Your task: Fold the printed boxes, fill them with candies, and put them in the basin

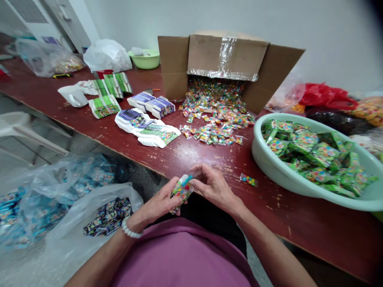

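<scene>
- Small printed box [178, 195], one: held at the near edge of the table [197, 155], centre of the clock; upper end apparently unsealed.
- Left hand [163, 198]: wrapped around the box, gripping.
- Right hand [214, 185]: curled, fingertips at a blue-ended candy packet [188, 179] in the box's mouth – firm pinch or mere touch, cannot tell.
- Loose packet [249, 179]: three o'clock, on the table.
- Tub [277, 181] of green packs [321, 153]: between two and three.
- Candy heap [215, 119], before a carton [173, 59]: between twelve and one.
- Flattened boxes [158, 133]: eleven.
- Step in hand, by judgement: filling the box.
- Next move, probably: easing the packet fully inside – card uncrushed.
</scene>
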A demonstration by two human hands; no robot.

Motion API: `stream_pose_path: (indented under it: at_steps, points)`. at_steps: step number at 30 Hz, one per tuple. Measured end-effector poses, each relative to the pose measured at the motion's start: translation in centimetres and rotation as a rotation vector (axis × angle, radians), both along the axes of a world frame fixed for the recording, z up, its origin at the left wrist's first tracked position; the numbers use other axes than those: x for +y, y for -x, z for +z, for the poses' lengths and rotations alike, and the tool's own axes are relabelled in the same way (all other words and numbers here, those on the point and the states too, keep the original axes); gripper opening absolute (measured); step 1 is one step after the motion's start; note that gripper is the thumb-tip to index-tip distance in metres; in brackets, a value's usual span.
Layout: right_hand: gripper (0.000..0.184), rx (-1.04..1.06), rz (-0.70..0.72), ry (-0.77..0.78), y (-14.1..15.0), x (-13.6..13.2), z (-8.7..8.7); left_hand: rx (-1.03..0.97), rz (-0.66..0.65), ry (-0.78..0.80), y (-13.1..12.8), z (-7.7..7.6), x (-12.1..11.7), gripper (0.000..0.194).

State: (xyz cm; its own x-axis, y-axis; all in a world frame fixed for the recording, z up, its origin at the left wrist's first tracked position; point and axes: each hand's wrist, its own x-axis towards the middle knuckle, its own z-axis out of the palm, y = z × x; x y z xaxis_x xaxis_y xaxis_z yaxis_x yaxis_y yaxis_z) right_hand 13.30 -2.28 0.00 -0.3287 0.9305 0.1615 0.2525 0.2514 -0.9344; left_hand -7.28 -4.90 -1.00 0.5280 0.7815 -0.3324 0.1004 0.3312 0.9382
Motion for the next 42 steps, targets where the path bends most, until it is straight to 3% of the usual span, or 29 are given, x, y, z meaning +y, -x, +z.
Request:
stream_pose_path:
  at_steps: [8,13,15,19,21,24,30,33,38,42]
  points:
    - [0.024,-0.064,-0.173,-0.087,-0.5,-0.4,0.3,-0.079,0.056,0.076,-0.7,0.2,-0.2,0.031]
    - [0.017,-0.082,0.031,-0.077,-0.2,-1.0,1.1,-0.120,0.141,0.054,-1.9,0.4,-0.1,0.032]
    - [0.021,-0.050,0.000,-0.063,-0.3,-0.9,1.1,-0.149,0.211,0.083,-2.3,0.6,-0.1,0.035]
    - [0.028,0.126,-0.194,0.116,-0.8,-0.4,0.3,-0.266,0.317,0.191,-2.8,0.9,0.0,0.046]
    - [0.038,0.229,-0.154,0.278,-0.7,-0.5,-0.1,-0.278,0.346,0.210,-2.9,1.0,0.0,0.057]
    - [0.043,0.332,-0.018,0.404,-0.1,-1.0,-0.5,-0.259,0.371,0.182,-3.1,0.8,-0.1,0.054]
    - [0.027,0.372,-0.031,0.270,1.3,-1.6,-1.0,-0.296,0.374,0.105,-3.4,0.5,-0.2,0.039]
    - [0.018,0.385,-0.027,0.185,0.9,-1.6,-0.5,-0.383,0.325,0.214,-3.3,0.7,0.1,0.036]
    - [0.015,0.170,0.070,-0.046,-0.1,-1.5,0.6,-0.483,0.277,0.427,-3.5,1.1,0.6,0.044]
    - [0.016,0.318,-0.016,0.203,0.5,-1.3,0.1,-0.391,0.349,0.357,-4.2,0.9,0.5,0.053]
